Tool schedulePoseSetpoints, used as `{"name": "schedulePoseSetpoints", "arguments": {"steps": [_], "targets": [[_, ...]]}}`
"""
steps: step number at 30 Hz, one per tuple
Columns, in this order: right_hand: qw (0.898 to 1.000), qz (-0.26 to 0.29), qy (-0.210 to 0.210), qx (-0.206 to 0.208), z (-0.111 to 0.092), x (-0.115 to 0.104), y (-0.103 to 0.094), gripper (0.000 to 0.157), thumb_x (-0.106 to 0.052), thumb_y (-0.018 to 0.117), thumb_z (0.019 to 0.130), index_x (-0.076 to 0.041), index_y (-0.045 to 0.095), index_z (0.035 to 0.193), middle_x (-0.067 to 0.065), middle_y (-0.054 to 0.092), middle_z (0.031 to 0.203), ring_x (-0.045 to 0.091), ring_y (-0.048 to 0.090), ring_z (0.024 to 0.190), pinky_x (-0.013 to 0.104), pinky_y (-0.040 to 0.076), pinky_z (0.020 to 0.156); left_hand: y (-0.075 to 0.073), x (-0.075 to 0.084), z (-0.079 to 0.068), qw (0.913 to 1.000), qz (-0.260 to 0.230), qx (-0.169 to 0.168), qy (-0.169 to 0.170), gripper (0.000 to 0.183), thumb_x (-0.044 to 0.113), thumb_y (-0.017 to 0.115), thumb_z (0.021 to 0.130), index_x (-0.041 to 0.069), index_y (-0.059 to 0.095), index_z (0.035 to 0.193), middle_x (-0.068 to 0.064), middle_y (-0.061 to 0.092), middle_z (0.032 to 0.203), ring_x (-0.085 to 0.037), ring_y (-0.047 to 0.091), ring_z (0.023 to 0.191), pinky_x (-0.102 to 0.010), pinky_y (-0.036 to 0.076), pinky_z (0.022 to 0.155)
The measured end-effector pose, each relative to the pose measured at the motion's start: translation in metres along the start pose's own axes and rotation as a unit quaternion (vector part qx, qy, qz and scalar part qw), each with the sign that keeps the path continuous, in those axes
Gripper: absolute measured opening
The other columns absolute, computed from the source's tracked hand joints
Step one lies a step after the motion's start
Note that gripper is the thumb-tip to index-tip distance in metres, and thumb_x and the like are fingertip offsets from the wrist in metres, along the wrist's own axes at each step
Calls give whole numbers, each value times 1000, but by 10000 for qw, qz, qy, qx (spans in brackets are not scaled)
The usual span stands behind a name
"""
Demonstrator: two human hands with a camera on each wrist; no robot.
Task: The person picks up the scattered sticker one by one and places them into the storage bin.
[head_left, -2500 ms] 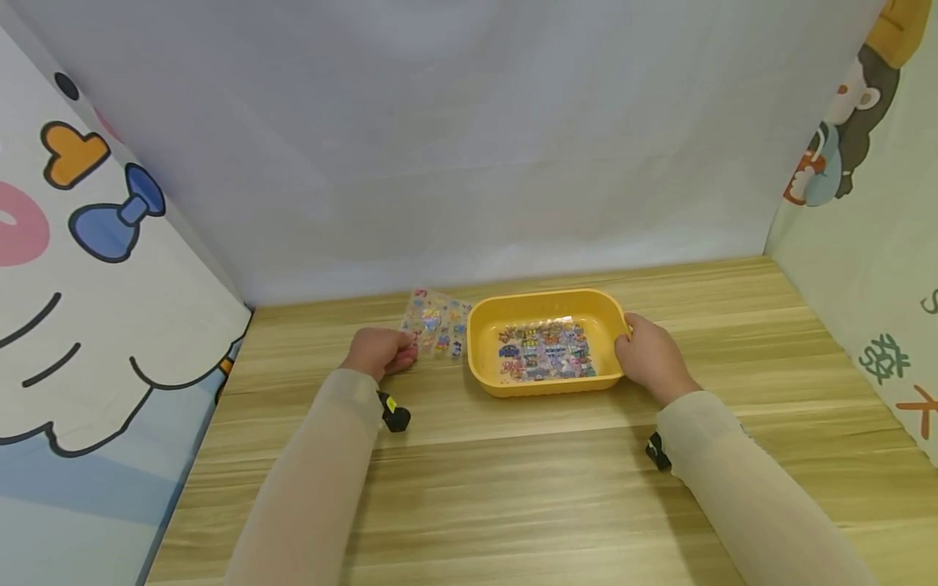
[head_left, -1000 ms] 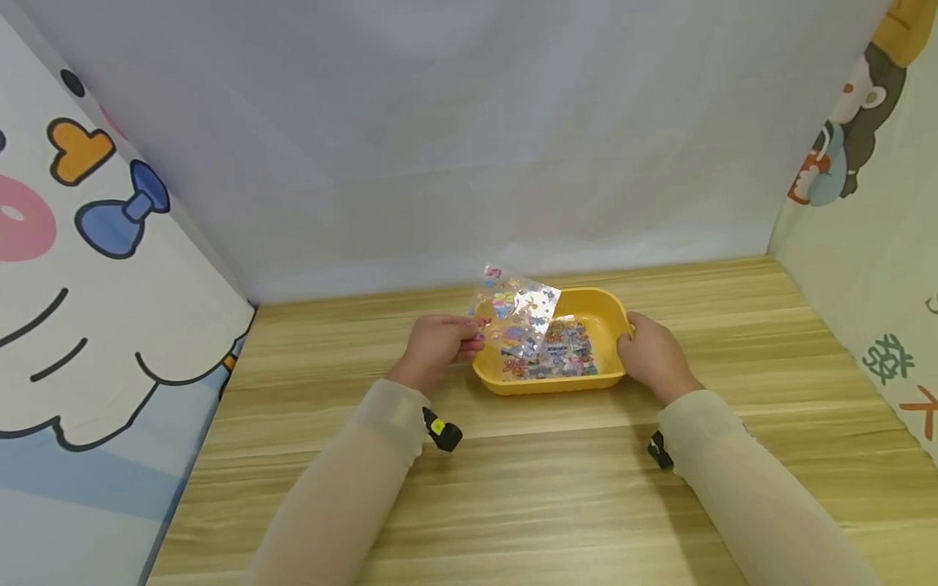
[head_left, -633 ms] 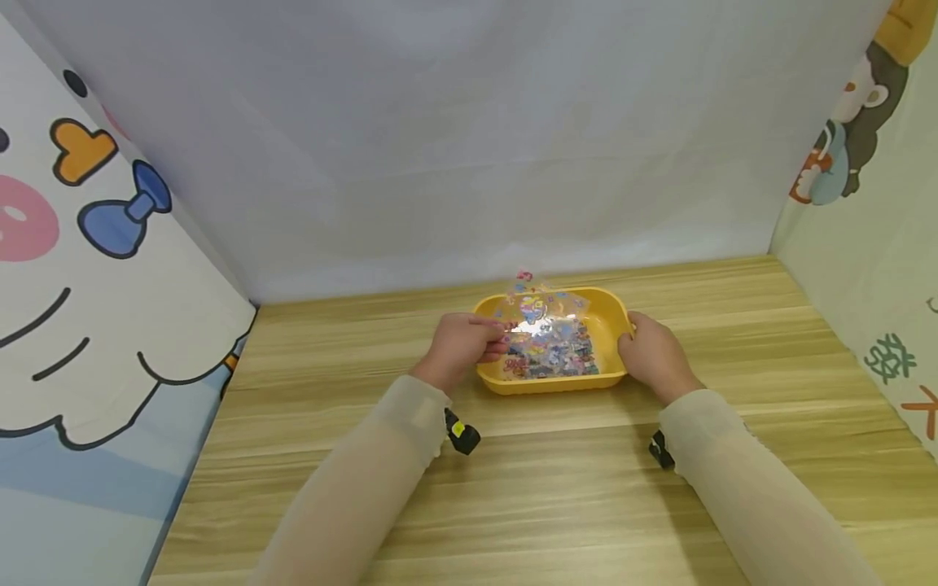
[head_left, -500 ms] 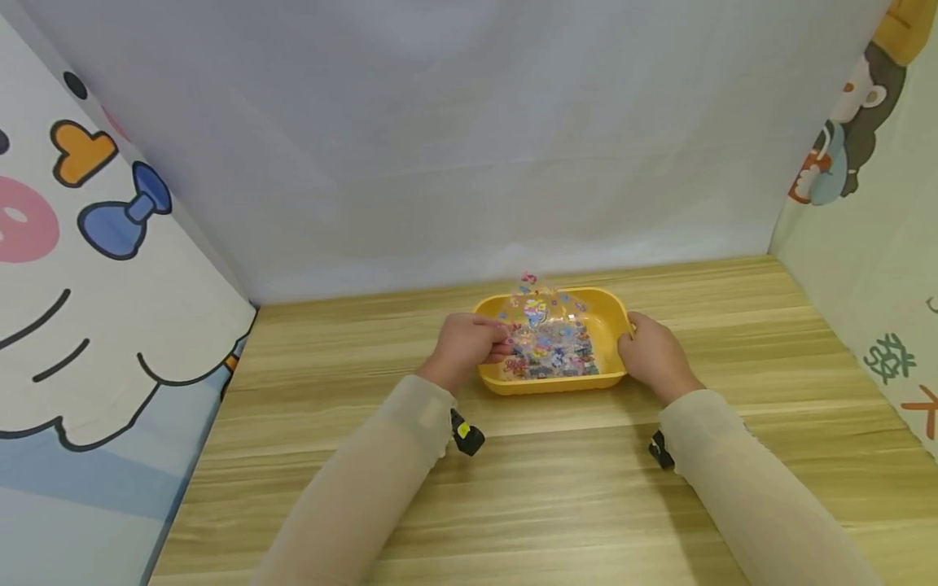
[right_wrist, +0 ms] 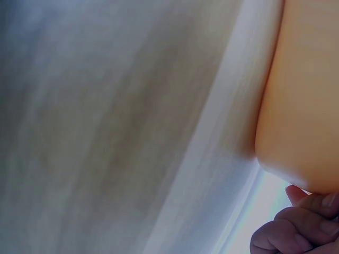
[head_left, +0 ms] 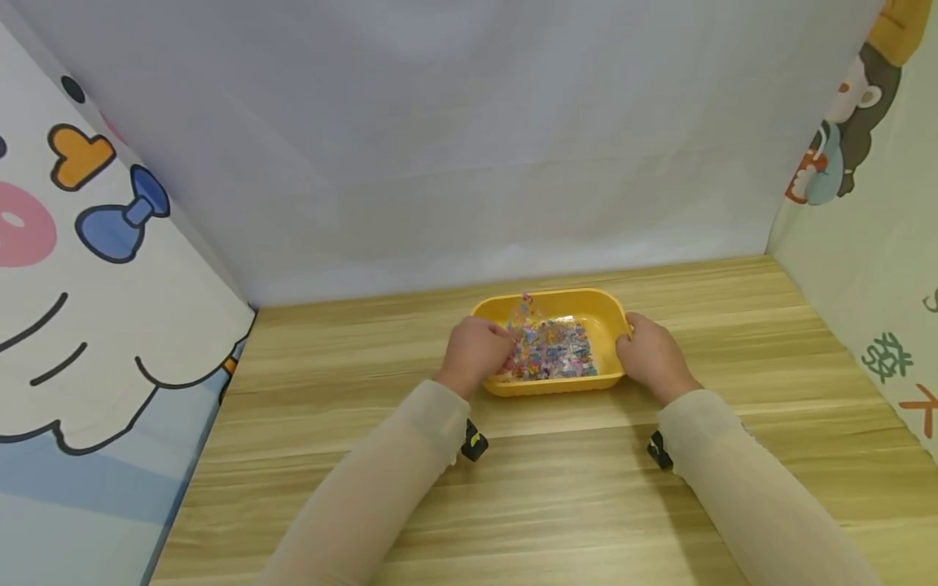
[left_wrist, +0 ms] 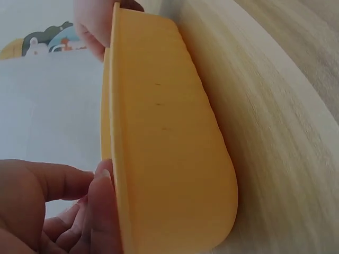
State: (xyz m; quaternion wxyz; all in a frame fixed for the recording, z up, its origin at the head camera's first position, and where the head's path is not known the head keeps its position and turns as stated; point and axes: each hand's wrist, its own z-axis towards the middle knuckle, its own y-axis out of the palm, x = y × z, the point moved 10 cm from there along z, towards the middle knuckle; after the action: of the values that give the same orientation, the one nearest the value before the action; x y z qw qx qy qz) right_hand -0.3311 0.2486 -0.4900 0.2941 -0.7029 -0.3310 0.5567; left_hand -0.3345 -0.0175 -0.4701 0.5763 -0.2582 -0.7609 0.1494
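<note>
A yellow plastic tray (head_left: pixel 557 386) sits on the table, with colourful printed clear sticker sheets (head_left: pixel 567 350) lying in it. My right hand (head_left: pixel 652 354) grips the tray's right end, thumb over the rim. Reaching over the left end, my left hand (head_left: pixel 475 352) pinches a clear sticker sheet (head_left: pixel 526 309) whose upper corner tilts up inside the tray. In the left wrist view, thumb and fingertips of the left hand (left_wrist: pixel 37 201) meet beside the tray wall (left_wrist: pixel 164 116); the wall hides the sheet. The right wrist view has curled fingers (right_wrist: pixel 302 227) below the tray's end (right_wrist: pixel 307 95).
The wood-grain table (head_left: pixel 513 505) extends around the tray on all sides. Behind it hangs a pale backdrop (head_left: pixel 469 163). Cartoon-printed panels stand at the left (head_left: pixel 110 325) and right (head_left: pixel 865 268). A black wrist device (head_left: pixel 474 441) shows below the left cuff.
My left hand has lifted the sticker sheet off the table left of the tray, carried it right and lowered it into the tray. The right hand has kept its grip on the rim.
</note>
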Motion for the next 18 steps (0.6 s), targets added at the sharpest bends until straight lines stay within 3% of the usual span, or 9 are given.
{"name": "schedulePoseSetpoints", "arguments": {"steps": [4,7,10,14,18], "targets": [[10000,-23,9,-16,0,-1,0,58,-19,35,106,11,29,156,33,41,152,40,54,118,59,42,107,0,5,-2,9965,812,-113,134,30,20,64,100,4,79,79,-9,74,71,-16,61,51,-27,43,46],[10000,-30,21,-52,0,-1,1,58,-19,35,106,11,29,156,33,42,152,40,55,117,59,43,106,-4,7,-2,9916,1273,-71,199,43,27,67,99,6,70,62,-8,70,64,-14,49,42,-27,36,43],[10000,-26,26,-66,1,0,1,58,-19,36,106,11,29,156,33,42,152,40,55,116,59,43,106,-15,7,-2,9872,1576,94,227,53,34,69,99,14,56,52,-6,68,59,-13,45,39,-27,31,40],[10000,-86,6,-38,1,1,0,58,-18,36,106,11,29,156,34,41,152,40,54,117,60,42,106,-27,4,0,9829,1808,240,239,50,33,68,98,16,54,53,-3,69,60,-13,48,42,-27,31,43],[9999,-150,-42,-7,0,0,0,58,-18,36,106,11,31,155,34,43,150,41,55,117,60,42,107,-34,0,1,9825,1836,234,196,34,29,67,96,13,70,67,0,70,63,-15,56,51,-29,40,50]]}}
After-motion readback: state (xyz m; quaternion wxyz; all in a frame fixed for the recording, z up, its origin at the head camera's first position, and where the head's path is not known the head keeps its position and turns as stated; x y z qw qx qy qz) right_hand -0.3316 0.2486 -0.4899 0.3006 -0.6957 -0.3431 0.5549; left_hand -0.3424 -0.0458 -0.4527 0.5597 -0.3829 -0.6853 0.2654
